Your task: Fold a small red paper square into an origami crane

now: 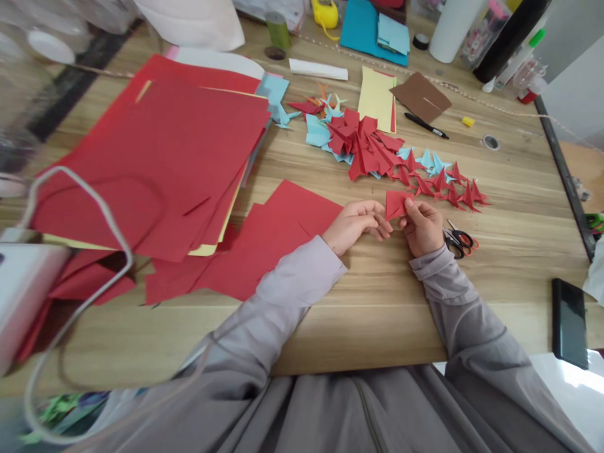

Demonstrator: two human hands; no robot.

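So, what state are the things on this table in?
Small red paper: looks folded, held in the right hand.
Left hand: loosely open, beside that paper.
Large red sheets: stacked.
Red folded pieces: heaped together.
Scissors: lying down; open or shut unclear.
Black pen: lying down.
Phone: lying face up, dark.

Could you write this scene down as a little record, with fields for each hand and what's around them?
Left hand: fingers loosely bent, beside the small red paper; contact unclear
Right hand: pinching that paper between thumb and fingers
Beyond the hands: folded red pieces, heaped together
Near right wrist: scissors
Far left: large red sheets, stacked
Far right: dark phone
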